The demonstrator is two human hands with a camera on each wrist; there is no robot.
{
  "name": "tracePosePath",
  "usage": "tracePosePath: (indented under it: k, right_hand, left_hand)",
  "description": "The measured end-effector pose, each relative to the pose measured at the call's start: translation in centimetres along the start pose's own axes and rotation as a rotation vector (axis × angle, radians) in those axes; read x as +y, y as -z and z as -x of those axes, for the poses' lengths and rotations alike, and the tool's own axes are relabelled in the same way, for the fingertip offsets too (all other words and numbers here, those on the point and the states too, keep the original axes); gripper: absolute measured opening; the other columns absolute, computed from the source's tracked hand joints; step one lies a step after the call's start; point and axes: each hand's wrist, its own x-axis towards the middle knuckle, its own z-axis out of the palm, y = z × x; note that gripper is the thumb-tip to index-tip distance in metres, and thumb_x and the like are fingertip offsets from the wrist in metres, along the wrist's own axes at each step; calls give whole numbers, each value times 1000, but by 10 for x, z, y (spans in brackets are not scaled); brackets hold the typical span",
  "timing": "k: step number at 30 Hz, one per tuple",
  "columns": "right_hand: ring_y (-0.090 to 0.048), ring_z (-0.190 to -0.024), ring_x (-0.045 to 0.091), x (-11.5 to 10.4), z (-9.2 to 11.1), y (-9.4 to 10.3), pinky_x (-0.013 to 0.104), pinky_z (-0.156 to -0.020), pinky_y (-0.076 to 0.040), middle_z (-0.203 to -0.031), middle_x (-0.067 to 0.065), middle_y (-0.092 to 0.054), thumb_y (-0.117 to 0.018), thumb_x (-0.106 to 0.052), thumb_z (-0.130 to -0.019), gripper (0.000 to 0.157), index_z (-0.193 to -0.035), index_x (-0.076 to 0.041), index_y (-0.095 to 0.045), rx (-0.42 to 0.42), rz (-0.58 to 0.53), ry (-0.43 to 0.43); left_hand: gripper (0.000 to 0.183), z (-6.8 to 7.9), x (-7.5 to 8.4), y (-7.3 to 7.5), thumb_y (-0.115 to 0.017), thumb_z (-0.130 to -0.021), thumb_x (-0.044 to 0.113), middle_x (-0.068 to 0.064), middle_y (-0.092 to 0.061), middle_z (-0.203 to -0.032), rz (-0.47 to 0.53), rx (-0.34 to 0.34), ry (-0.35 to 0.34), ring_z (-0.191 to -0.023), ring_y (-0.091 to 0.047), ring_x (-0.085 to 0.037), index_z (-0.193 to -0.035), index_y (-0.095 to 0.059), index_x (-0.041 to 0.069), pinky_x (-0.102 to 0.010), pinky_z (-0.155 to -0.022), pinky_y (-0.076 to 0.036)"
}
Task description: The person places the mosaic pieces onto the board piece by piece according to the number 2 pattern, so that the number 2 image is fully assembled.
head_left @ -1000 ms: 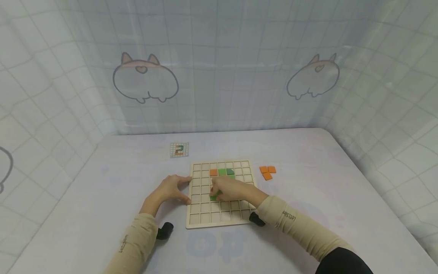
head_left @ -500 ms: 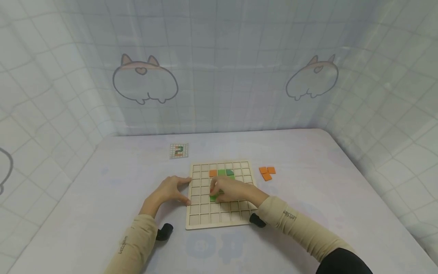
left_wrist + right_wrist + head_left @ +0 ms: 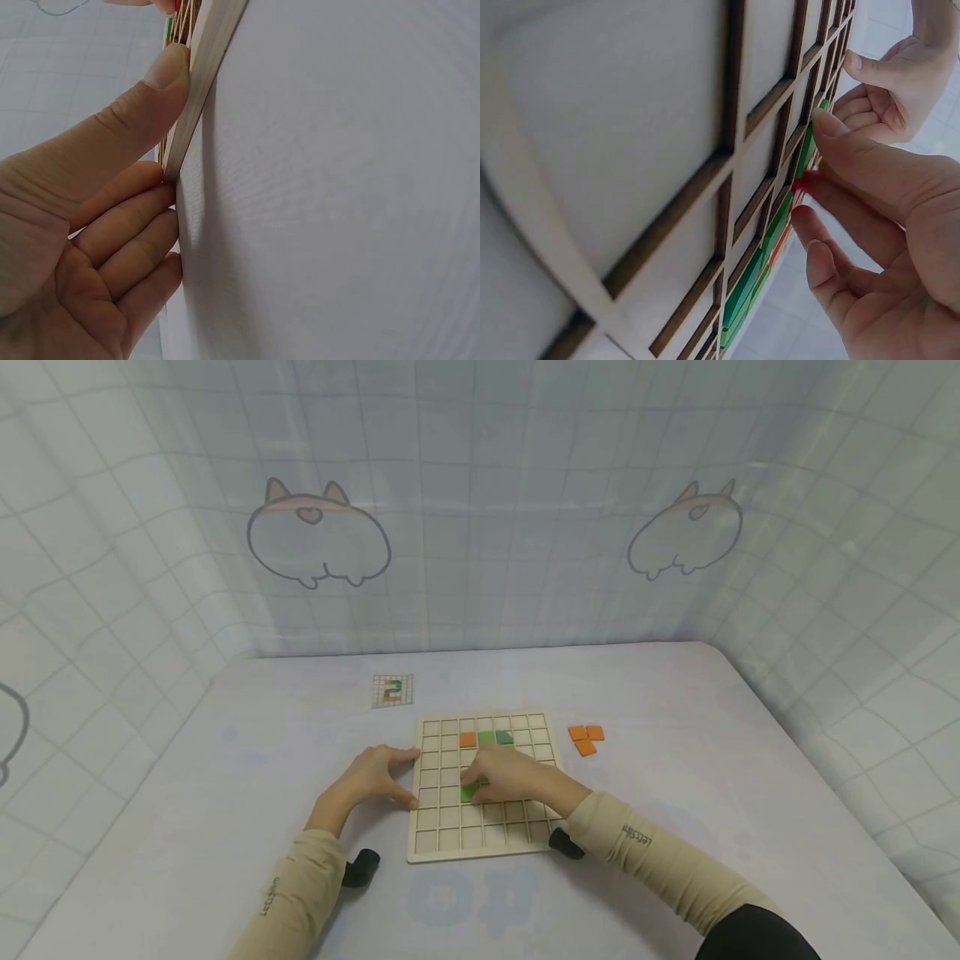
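Observation:
A pale wooden grid board lies on the table. Along its left edge rest the spread thumb and fingertips of my left hand. Over the board's middle, my right hand presses down with its index finger, the thumb set apart against the board. A green tile shows beside that thumb. Red shows right at the index fingertip; its shape is mostly hidden by the fingers. In an upper row sit an orange tile, a light green tile and a dark green round-cornered tile.
Three loose orange tiles lie right of the board. Behind it at the left is a small pattern card with a coloured figure on a grid. Tiled-print curtains stand round the table at the back and sides.
My right index finger has straightened and pressed down a little, and the red bit beside it in the head view is now covered. My left hand has stayed at the board's edge.

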Motion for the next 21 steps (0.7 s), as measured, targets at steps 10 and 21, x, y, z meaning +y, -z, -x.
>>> tracePosePath:
  k: [10, 21]
  right_hand:
    - [-54, -73, 4, 7, 8, 2, 15, -70, -48, -101, 0, -72, -73, -14, -81, 22, -102, -9, -74, 10, -83, -20]
    - [-64, -89, 24, 60, 70, 22, 32, -72, -54, -98, 12, -71, -70, -8, -83, 34, -114, 4, -65, 366, -374, -182]
  left_hand:
    - [87, 1, 2, 0, -89, -55, 28, -19, -48, -137, -9, 2, 12, -130, -39, -41, -131, -54, 3, -54, -108, -32]
    - [88, -2, -1, -1, -89, -55, 28, -20, -48, -137, 4, -9, 15, -130, -38, -42, -132, -53, 3, -54, -108, -31]
